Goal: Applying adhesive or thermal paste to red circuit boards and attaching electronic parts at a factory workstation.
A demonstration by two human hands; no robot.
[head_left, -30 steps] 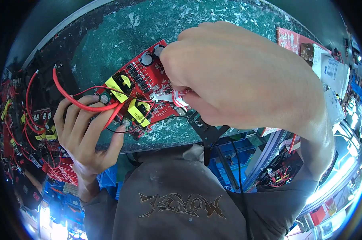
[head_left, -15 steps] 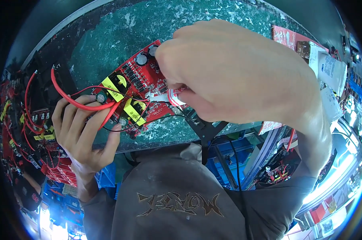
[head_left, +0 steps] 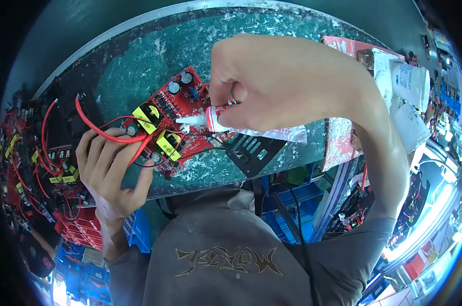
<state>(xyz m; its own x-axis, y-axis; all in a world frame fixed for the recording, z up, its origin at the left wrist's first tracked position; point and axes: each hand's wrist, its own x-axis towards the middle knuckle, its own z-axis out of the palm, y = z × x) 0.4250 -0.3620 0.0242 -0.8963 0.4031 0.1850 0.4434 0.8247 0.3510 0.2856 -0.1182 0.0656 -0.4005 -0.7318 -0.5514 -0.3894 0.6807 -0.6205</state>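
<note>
Dabbing paste looks to be in hand: the right hand [head_left: 287, 89] pinches a red-and-white tube [head_left: 212, 120] near 2 yellow blocks [head_left: 143, 119], the left hand [head_left: 113, 173] grips the red board [head_left: 190, 146] — next needs light squeezing.

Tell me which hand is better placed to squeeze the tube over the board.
Probably the right hand: it holds the tube, nozzle over the board; the left hand is at the board's left end.
</note>
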